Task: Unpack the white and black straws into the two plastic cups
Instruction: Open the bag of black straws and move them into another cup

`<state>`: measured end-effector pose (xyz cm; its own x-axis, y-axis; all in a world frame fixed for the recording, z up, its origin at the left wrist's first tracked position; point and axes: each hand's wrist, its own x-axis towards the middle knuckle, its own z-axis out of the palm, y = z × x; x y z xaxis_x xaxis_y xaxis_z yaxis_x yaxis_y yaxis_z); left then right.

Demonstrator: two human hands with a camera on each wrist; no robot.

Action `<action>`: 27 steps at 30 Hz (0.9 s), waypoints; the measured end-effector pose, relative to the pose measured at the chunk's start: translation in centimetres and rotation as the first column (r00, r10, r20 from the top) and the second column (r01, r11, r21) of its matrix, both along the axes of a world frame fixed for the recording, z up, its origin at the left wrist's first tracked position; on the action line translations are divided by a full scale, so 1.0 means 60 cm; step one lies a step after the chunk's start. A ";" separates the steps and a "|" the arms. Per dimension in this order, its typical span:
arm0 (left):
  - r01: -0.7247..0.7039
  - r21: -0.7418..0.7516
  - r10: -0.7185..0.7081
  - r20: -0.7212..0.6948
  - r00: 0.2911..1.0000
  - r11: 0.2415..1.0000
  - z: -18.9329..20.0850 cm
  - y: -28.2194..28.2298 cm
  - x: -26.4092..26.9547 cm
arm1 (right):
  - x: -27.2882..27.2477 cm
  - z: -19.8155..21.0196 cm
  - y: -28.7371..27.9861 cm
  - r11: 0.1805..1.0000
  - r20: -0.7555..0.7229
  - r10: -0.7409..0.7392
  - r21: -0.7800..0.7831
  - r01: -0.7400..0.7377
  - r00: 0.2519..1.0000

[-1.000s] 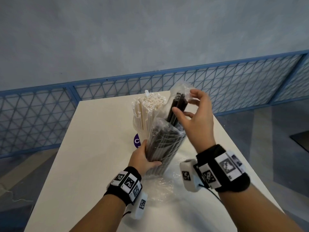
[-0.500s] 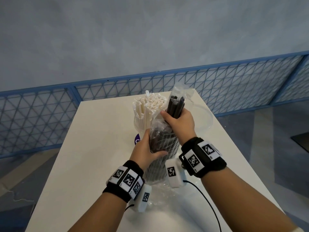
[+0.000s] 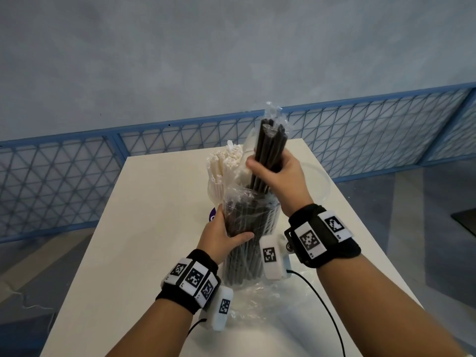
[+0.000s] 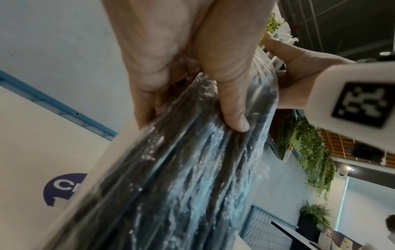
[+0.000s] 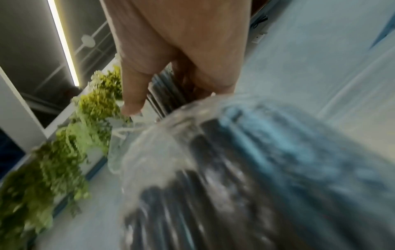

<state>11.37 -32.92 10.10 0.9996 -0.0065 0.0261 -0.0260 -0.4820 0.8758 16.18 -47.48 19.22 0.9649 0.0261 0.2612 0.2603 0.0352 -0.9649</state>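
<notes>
A clear plastic pack of black straws point(image 3: 246, 235) stands upright on the white table point(image 3: 144, 228). My left hand point(image 3: 221, 235) grips the pack around its middle; in the left wrist view the thumb point(image 4: 230, 104) presses the crinkled wrap point(image 4: 181, 177). My right hand point(image 3: 275, 173) grips a bunch of black straws point(image 3: 270, 150) raised partly out of the pack's open top. In the right wrist view the fingers point(image 5: 136, 84) curl round those straws point(image 5: 166, 91). White straws point(image 3: 226, 166) fill a plastic cup just behind. A second clear cup point(image 3: 319, 181) stands behind my right hand, mostly hidden.
Loose clear wrapping point(image 3: 260, 300) lies on the table near its front edge. A purple round sticker point(image 3: 212, 216) shows beside the pack. A blue mesh fence point(image 3: 64, 176) runs behind the table. A black cable point(image 3: 322, 305) trails from my right wrist.
My right hand closed on a bunch of black straws at the pack's top and has pulled them upward, out of the wrap. My left hand kept its hold on the pack.
</notes>
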 end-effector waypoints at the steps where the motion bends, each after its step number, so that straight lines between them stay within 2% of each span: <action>1: -0.004 -0.004 0.004 0.001 1.000 1.000 0.001 0.000 0.001 | -0.002 -0.009 0.001 0.998 -0.023 0.011 -0.068 -0.013 1.000; 3: -0.002 -0.011 0.002 0.004 1.000 1.000 0.004 -0.002 0.000 | -0.001 -0.019 0.005 0.981 -0.039 -0.052 -0.186 0.044 0.998; 5: 0.002 0.002 -0.002 0.006 1.000 1.000 0.007 -0.005 0.002 | 0.003 -0.013 0.007 0.981 -0.034 -0.133 -0.149 0.126 0.991; 8: 0.010 0.033 -0.010 -0.003 1.000 0.999 0.008 -0.009 0.006 | 0.009 0.014 0.003 0.976 -0.028 -0.205 0.074 0.206 0.978; 11: 0.014 0.043 -0.013 -0.008 1.000 0.999 0.007 -0.008 0.005 | 0.016 0.039 -0.017 0.932 -0.039 -0.239 0.269 0.241 0.970; 13: 0.010 0.045 -0.010 -0.004 1.000 0.999 0.007 -0.006 0.003 | 0.027 0.052 -0.038 0.871 -0.055 -0.245 0.426 0.245 0.968; 15: -0.006 0.031 0.006 -0.006 1.000 1.000 0.004 -0.002 0.000 | 0.041 0.062 -0.061 0.771 -0.104 -0.251 0.580 0.263 0.963; 17: -0.028 -0.004 0.028 -0.021 0.999 1.000 0.003 0.002 -0.004 | 0.056 0.064 -0.083 0.691 -0.206 -0.231 0.653 0.309 0.951; 23: -0.051 -0.037 0.051 -0.019 0.999 0.998 0.009 0.002 -0.013 | 0.083 0.028 -0.135 0.604 -0.424 -0.200 0.657 0.451 0.884; 27: -0.050 -0.010 0.050 -0.014 0.999 0.999 0.010 0.002 -0.015 | 0.094 0.020 -0.160 0.634 -0.443 -0.392 0.505 0.586 0.806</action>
